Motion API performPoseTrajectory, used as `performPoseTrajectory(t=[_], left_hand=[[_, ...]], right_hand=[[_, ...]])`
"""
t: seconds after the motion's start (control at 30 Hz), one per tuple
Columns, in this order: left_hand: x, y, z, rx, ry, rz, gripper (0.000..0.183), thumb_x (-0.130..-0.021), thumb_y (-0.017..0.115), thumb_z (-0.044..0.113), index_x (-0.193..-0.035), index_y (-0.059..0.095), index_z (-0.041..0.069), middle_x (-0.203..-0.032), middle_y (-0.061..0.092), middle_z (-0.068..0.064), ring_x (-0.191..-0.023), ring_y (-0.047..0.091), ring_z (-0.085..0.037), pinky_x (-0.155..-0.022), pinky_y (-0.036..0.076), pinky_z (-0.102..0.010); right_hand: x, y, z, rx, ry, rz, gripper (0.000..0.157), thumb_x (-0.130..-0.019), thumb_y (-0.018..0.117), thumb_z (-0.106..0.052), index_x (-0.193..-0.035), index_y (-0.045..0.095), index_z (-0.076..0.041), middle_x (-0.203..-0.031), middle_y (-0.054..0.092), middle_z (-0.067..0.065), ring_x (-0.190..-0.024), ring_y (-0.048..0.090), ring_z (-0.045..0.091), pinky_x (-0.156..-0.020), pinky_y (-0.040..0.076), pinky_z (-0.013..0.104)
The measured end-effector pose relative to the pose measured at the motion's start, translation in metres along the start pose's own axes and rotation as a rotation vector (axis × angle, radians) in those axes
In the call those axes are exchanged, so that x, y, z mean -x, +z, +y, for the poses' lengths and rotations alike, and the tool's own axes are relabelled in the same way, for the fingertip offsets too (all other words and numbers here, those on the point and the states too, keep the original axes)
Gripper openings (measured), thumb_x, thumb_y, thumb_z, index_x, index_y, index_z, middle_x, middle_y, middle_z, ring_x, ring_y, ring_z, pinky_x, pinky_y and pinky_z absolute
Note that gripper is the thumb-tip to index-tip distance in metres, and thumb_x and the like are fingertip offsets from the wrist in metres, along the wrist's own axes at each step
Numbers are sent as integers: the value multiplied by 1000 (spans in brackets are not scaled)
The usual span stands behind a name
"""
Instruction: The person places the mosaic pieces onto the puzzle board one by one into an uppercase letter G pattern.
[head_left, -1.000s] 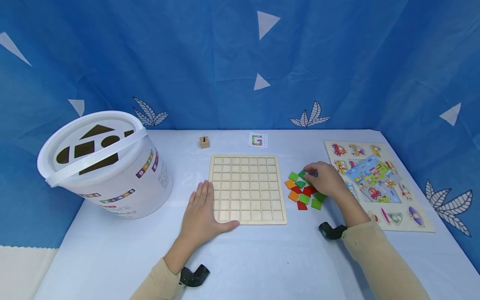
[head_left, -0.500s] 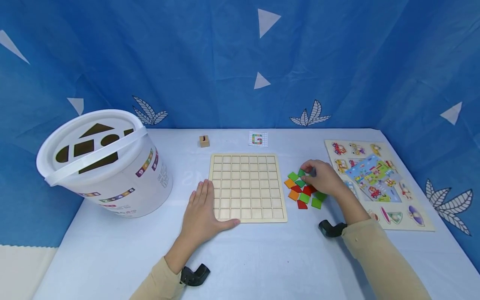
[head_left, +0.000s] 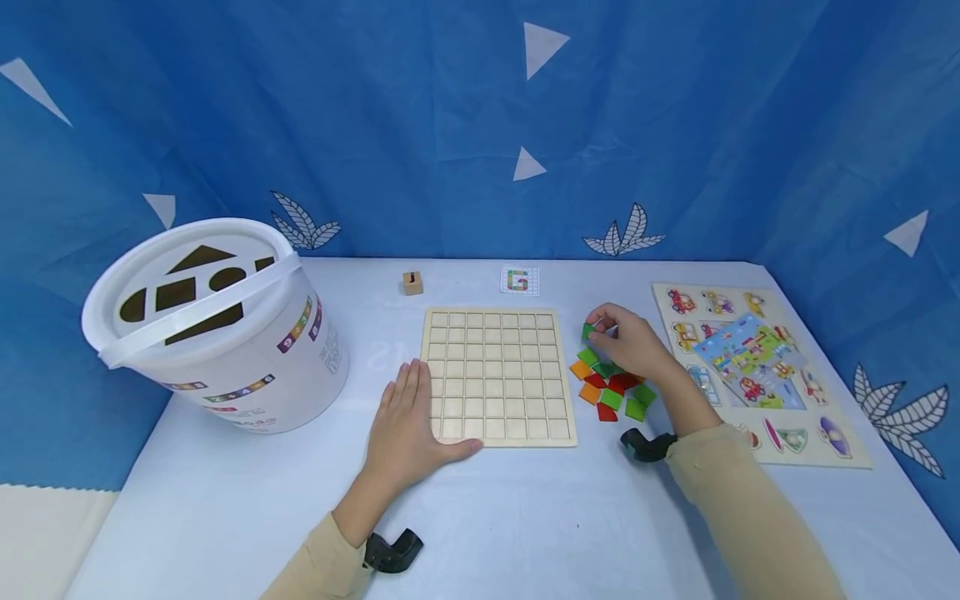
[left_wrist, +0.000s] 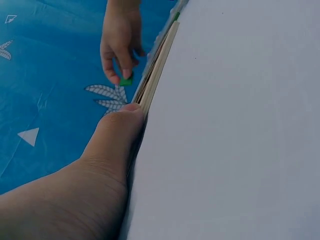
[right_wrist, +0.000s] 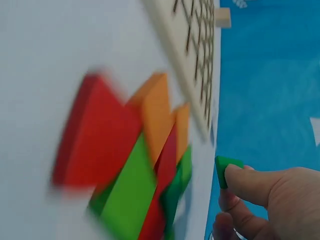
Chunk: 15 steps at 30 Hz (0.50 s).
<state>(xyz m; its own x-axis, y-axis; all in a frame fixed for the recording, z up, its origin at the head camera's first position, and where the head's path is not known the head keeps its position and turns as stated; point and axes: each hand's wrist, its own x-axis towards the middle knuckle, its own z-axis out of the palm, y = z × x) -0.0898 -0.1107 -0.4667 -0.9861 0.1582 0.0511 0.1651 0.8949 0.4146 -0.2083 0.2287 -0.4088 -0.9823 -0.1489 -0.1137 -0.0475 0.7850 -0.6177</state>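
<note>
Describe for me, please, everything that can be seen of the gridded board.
The gridded board is a thin, pale, roughly square panel that looks like wood, its face divided by fine lines into rows of small square cells within a plain border. It lies flat on the white table, just left of the coloured tiles. The left hand rests against its left edge, the thumb touching its near edge.

Beige sleeves [head_left: 752, 510], black wrist cameras [head_left: 394, 552]
</note>
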Motion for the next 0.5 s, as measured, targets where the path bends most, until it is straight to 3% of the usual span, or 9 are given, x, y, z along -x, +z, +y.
performPoseTrajectory(t=[0.37, 0.5], left_hand=[[0, 0, 0, -12, -5, -3, 140, -63, 61, 89, -157, 12, -2, -166, 12, -17, -156, 7, -31, -125, 13, -50], [0, -1, 0, -11, 0, -2, 139, -64, 62, 88, -157, 12, -2, -166, 12, -18, -156, 8, -31, -125, 13, -51]], right_hand=[[-21, 32, -47, -88, -108, -69, 18, -99, 59, -15, -117, 59, -11, -105, 59, 11, -81, 53, 26, -62, 46, 30], [-26, 45, -58, -99, -128, -83, 17, -99, 60, -15, -116, 60, -12, -105, 60, 10, -89, 54, 25, -70, 45, 32]])
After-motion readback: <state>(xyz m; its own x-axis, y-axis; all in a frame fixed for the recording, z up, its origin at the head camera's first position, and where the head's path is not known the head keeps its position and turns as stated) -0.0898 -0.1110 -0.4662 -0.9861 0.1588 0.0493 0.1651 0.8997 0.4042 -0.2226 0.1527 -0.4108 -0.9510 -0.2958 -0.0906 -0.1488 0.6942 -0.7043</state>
